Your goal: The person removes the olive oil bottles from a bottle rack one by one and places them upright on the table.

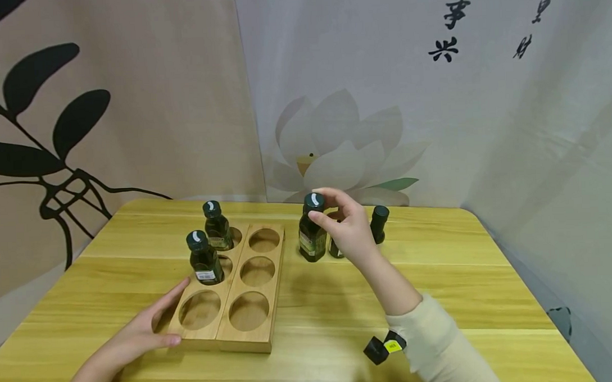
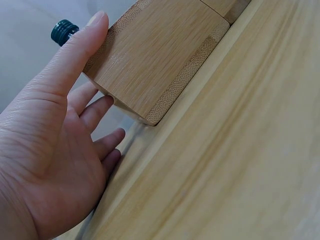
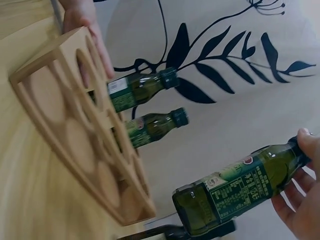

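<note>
My right hand (image 1: pixel 350 229) grips a dark green glass bottle (image 3: pixel 235 192) by its cap and neck. In the head view it hangs upright beyond the right side of a wooden rack (image 1: pixel 224 323). The rack has two rows of three round holes. One green-capped bottle (image 1: pixel 205 265) stands in the left row's middle hole and another bottle (image 1: pixel 217 228) in the far one. At the rack's near left corner rests my left hand (image 1: pixel 139 334), thumb against the front and extended fingers along the left side.
Behind my right hand stand a partly hidden small bottle (image 1: pixel 335 249) and a dark, black-topped object (image 1: pixel 380 225). A small black device with a yellow label (image 1: pixel 384 345) sits at the right sleeve (image 1: pixel 437 338). A printed curtain (image 1: pixel 353 99) hangs behind the wooden table (image 1: pixel 440 265).
</note>
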Tool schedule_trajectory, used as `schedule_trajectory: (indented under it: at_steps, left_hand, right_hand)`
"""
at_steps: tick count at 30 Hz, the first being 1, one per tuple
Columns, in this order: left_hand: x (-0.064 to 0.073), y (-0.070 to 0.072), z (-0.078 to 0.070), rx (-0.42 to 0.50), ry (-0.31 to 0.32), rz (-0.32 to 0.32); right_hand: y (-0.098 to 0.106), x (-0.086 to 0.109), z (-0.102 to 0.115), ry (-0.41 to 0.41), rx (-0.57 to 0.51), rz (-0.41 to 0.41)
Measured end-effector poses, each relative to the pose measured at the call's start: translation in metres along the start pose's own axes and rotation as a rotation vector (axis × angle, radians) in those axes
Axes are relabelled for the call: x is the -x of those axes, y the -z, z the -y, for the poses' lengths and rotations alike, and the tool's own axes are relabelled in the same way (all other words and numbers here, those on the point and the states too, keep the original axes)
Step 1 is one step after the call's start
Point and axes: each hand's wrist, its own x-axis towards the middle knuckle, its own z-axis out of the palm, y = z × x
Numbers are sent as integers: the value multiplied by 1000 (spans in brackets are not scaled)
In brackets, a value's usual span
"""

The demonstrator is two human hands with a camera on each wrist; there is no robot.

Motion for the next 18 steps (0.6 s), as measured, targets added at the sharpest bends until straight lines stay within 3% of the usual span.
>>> schedule_trajectory:
  at_steps: [4, 11, 15, 18]
  left_hand:
    - [0, 0, 1, -4, 11, 7]
    - [0, 0, 1, -24, 7, 2]
    - [0, 0, 0, -17, 1, -2]
    - [0, -1, -1, -6, 0, -4]
  right_hand:
    - [-3, 5, -9, -48, 0, -3]
    - [-8, 19, 2, -132, 56, -13]
    - [-12, 24, -9, -140, 72, -29]
    - [-13, 26, -31, -140, 54, -38]
